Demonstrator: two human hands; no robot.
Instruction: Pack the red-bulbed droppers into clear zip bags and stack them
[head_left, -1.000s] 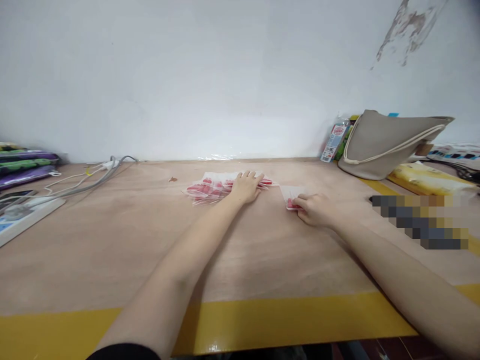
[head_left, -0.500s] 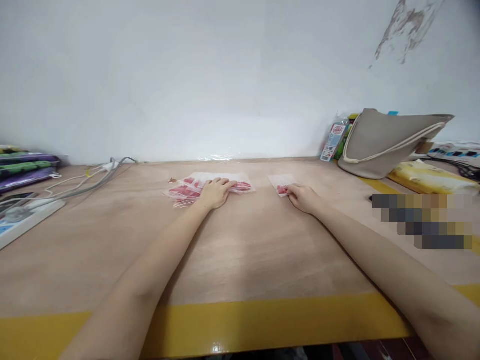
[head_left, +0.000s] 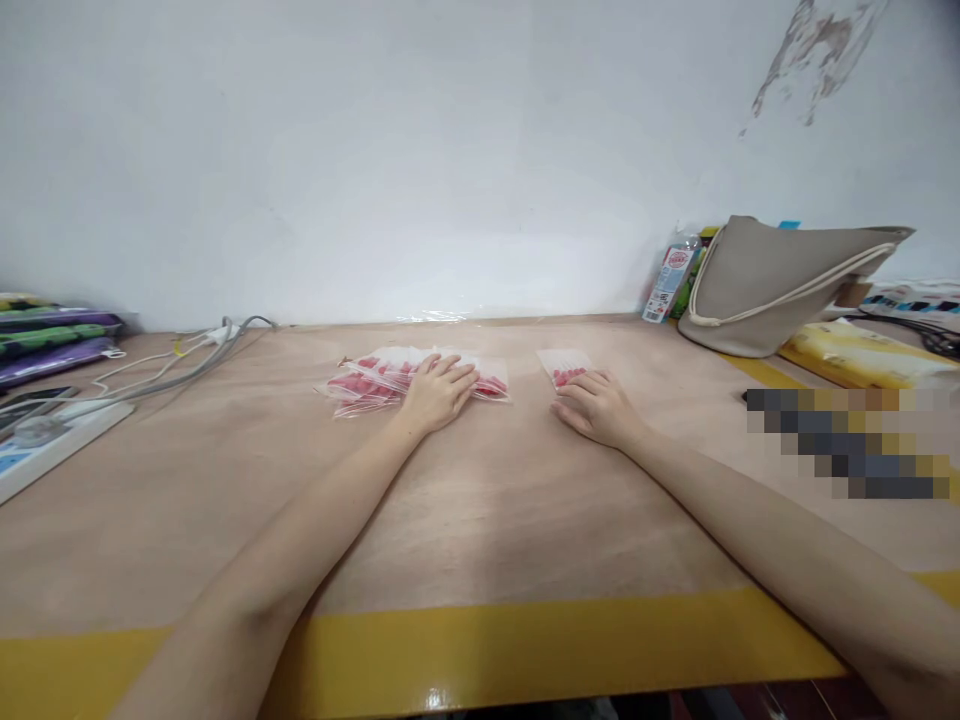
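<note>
Several small clear plastic bags with red contents [head_left: 375, 376] lie in an overlapping pile just left of the middle of the table. My left hand [head_left: 441, 392] rests on the right part of this pile, fingers stretched out and slightly spread. To the right, apart from the pile, lies a single clear bag with red pieces [head_left: 565, 366]. My right hand [head_left: 598, 408] lies over its near edge with the fingers extended, covering part of it. What the red pieces are is too small to make out.
A grey bag with cord handles [head_left: 765, 285] and a bottle [head_left: 670, 280] stand against the wall at right, near a yellow soft pack [head_left: 862, 355]. At left are a white power strip [head_left: 82, 440], cables [head_left: 202, 350] and purple-green packages [head_left: 60, 335]. Yellow tape [head_left: 525, 650] edges the table.
My right hand has opened from a pinch on the single bag and moved slightly nearer to me. My left hand's fingers have spread a little, and the pile's left side reaches slightly further left.
</note>
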